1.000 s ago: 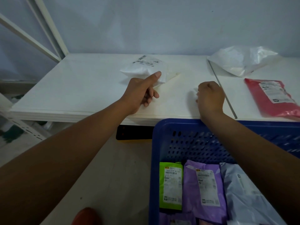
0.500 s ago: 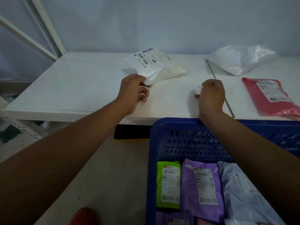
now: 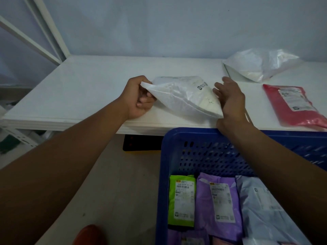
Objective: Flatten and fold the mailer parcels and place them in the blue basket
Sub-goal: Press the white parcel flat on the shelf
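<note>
A white mailer parcel (image 3: 184, 96) lies near the front edge of the white table (image 3: 92, 89). My left hand (image 3: 138, 98) pinches its raised left corner between thumb and curled fingers. My right hand (image 3: 230, 101) is spread with straight fingers against the parcel's right end. The blue basket (image 3: 198, 152) stands below the table's front edge and holds a green mailer (image 3: 182, 200), a purple mailer (image 3: 219, 206) and a pale grey mailer (image 3: 261, 209), among others.
A red mailer (image 3: 297, 106) lies at the table's right. Behind it sits a puffy clear-white bag (image 3: 260, 66). White shelf struts (image 3: 44, 30) rise at the far left. A black box (image 3: 139, 144) sits under the table.
My left hand has pulled the white parcel toward the front edge and turned it over. My right hand has uncurled and moved left to the parcel's right end.
</note>
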Tool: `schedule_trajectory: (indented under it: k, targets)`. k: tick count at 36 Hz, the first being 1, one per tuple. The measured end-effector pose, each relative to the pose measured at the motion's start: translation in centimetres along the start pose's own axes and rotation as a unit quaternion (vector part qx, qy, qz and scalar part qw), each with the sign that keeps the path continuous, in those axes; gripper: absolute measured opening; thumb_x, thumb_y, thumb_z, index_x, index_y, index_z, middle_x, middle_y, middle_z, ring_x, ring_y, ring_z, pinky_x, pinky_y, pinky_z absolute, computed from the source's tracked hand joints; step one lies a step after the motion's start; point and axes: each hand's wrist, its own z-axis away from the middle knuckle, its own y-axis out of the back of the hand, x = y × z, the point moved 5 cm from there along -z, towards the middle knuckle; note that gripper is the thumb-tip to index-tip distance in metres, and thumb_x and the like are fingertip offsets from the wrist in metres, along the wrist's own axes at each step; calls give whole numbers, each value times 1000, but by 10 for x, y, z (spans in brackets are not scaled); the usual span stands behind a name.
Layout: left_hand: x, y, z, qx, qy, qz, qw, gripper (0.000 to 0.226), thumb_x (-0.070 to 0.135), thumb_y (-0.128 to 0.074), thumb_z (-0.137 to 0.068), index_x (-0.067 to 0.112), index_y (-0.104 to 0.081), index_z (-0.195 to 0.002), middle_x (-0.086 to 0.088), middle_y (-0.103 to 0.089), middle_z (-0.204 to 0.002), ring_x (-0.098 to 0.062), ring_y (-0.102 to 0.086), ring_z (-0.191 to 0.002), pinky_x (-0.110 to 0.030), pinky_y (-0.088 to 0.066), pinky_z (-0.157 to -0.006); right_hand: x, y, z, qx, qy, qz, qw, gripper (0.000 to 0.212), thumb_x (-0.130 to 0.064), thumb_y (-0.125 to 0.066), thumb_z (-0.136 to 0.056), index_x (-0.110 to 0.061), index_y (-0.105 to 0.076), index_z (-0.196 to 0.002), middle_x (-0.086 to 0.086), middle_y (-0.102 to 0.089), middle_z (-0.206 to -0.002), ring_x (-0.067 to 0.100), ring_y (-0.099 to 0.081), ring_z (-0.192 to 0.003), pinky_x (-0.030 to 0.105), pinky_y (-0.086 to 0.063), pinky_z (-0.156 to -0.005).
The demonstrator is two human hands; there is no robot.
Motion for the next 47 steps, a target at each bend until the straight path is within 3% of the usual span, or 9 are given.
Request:
schedule_trajectory:
  k: [4,7,21,24,27,33,37,42,47]
  targets:
    - [-2,-1,-1,12,-30,94,995,36,40,-50,-95,7,-60,-90,-6,-58,-71,-14,-51,-52,-21,-39,-42,2,-1,-3,-14,13,68,998,27,-21,-63,-84,-27,-72,-109,5,-68,-123,23,-64,-116,48,-50,-103]
    - [-4,5,-2,25,-32,177,983,67,57,-55,-92,0,-56,-128,-21,-70,-112,-32,-72,-94,-40,-60,-77,2,-2,-2,-11,20,103,994,28,-34,-61,-82,-32,-74,-106,-3,-70,-121,18,-62,-117,44,-47,-106]
    - [-6,-7,-5,57,-130,-136,981,55,41,-66,-86,9,-62,-130,-15,-63,-130,-33,-58,-124,-53,-40,-112,-6,-7,7,10,52,176,983,25,-30,-45,-97,-19,-67,-102,7,-72,-99,15,-58,-69,29,-43,-65]
    - [-8,-15,1,40,-152,-201,967,44,35,-61,-93,15,-62,-133,-3,-67,-129,-21,-61,-122,-45,-42,-111,-1,-7,2,17,74,252,965,23,-28,-48,-93,-18,-69,-93,4,-72,-93,8,-60,-74,31,-50,-76]
    - [-7,-21,5,48,-182,-265,945,46,32,-58,-96,21,-53,-141,4,-61,-137,-12,-56,-127,-35,-42,-111,-1,-12,6,17,126,330,935,28,-22,-44,-99,-9,-64,-114,-4,-65,-95,-8,-54,-77,5,-37,-70]
    - [10,-23,0,139,-179,-199,954,68,47,-57,-92,23,-35,-152,2,-36,-155,-19,-39,-138,-34,-34,-113,-8,-21,18,42,197,420,885,48,-33,-39,-103,-18,-39,-149,2,-39,-151,17,-28,-141,24,-24,-103]
    - [47,-41,-1,171,-265,-378,871,57,43,-41,-103,27,-27,-156,5,-19,-164,-11,-17,-150,-35,-12,-124,-22,-30,13,75,243,445,859,53,-33,-37,-102,-12,-37,-150,9,-31,-158,21,-21,-148,32,-21,-117]
    - [54,-71,-1,161,-323,-704,611,57,44,-23,-105,27,-15,-159,-4,-1,-167,-22,4,-153,-47,4,-122,-36,-60,8,38,344,546,763,58,-33,-31,-102,-5,-32,-152,15,-29,-160,29,-18,-151,36,-13,-121]
    - [37,-77,-3,121,-342,-779,511,59,39,-15,-102,19,-18,-158,-11,-4,-166,-27,1,-153,-46,1,-123,-28,-84,9,-6,409,628,662,57,-18,-32,-98,1,-31,-151,18,-28,-159,32,-17,-151,38,-15,-122]
